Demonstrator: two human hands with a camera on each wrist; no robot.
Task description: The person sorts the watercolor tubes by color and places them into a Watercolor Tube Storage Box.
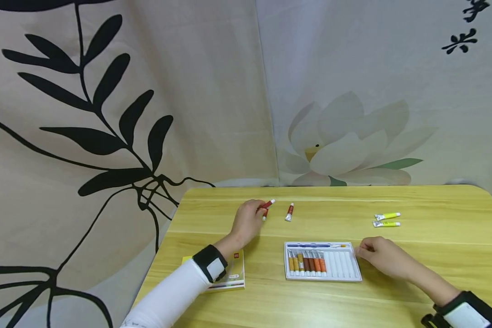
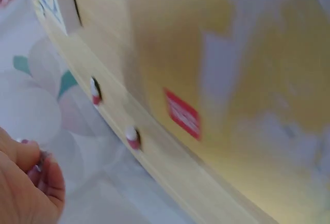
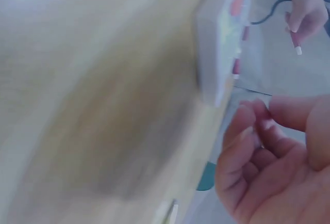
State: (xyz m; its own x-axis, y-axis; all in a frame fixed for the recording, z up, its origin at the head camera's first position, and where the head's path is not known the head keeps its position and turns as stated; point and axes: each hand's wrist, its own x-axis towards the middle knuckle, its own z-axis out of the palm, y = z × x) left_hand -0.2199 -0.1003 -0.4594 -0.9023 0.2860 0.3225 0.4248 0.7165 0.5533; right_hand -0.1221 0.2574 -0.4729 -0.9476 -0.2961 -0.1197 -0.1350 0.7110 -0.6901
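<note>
My left hand (image 1: pixel 248 222) pinches a red paint tube (image 1: pixel 268 204) between thumb and fingers above the table's far left part. Just below it lies another red tube (image 1: pixel 265 215), partly behind the fingers. A third red tube (image 1: pixel 289 212) lies to the right. In front is a white plastic paint tray (image 1: pixel 356 275); ochre, brown and orange tubes (image 1: pixel 307 264) fill its left slots, and white slots show on its right. My right hand (image 1: pixel 383 256), fingers loosely curled, is beside the tray's right edge. The right wrist view shows nothing between its fingers.
Two yellow paint tubes (image 1: pixel 387 220) lie at the back right of the wooden table (image 1: pixel 434 237). A paintbrush (image 1: pixel 316 246) rests along the tray's top. Under my left forearm is a yellow box (image 1: pixel 238 269), partly hidden. A patterned curtain (image 1: pixel 213 91) hangs behind the table.
</note>
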